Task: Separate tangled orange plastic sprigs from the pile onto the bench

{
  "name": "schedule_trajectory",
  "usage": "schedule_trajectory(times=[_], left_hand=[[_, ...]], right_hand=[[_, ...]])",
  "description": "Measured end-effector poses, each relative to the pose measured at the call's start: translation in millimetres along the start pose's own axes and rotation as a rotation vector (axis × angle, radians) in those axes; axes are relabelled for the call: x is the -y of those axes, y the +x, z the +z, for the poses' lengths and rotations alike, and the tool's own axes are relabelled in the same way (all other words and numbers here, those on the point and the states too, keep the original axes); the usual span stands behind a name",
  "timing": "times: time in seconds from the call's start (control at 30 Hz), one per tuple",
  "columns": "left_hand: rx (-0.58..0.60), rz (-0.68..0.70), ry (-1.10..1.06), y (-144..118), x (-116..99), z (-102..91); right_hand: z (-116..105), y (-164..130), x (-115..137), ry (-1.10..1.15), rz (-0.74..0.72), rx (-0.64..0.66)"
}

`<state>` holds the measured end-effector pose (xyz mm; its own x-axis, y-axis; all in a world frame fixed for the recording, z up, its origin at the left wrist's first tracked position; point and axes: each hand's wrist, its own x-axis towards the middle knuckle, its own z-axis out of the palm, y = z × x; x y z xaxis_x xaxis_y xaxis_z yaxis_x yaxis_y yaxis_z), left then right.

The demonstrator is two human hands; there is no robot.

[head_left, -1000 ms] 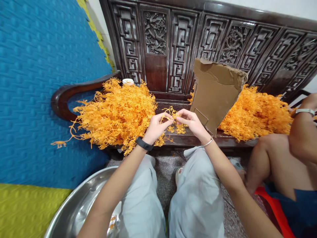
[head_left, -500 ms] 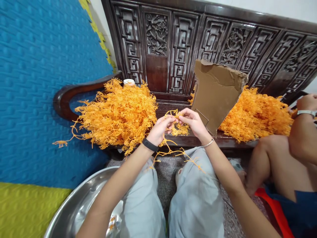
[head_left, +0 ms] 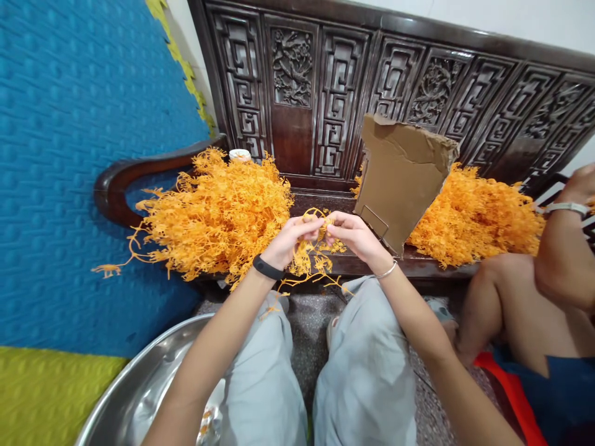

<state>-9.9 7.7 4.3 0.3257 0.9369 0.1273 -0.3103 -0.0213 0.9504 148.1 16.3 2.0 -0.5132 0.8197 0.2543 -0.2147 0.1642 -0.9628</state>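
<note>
An orange branching plastic sprig hangs from my two hands, its thin stems reaching down over the gap between my knees. My left hand is closed in a pinch on it, a black band round that wrist. Facing it, my right hand pinches the same sprig, the fingertips of both hands nearly meeting. Exactly which stem each holds is partly hidden by the fingers. Just left of my hands, a large heap of orange sprigs lies on the dark wooden bench.
A cardboard sheet with a bent wire stands upright on the bench. Behind it lies a second orange heap. A metal basin is by my left leg. Another person's arm and bare knee are at right. A white round object stands behind the left heap.
Both hands have shifted slightly left and changed their pinch on the sprig. Its dangling stems have swung left and sit higher.
</note>
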Motion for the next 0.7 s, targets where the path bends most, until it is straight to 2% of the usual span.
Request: schedule_trajectory(times=[0.27,0.7], left_hand=[[-0.01,0.033,-0.093,-3,1,0.8],[-0.035,0.02,-0.28,-3,5,0.5]], right_hand=[[11,-1,1,0.216,0.043,0.067],[21,1,-5,0.353,0.018,-0.062]])
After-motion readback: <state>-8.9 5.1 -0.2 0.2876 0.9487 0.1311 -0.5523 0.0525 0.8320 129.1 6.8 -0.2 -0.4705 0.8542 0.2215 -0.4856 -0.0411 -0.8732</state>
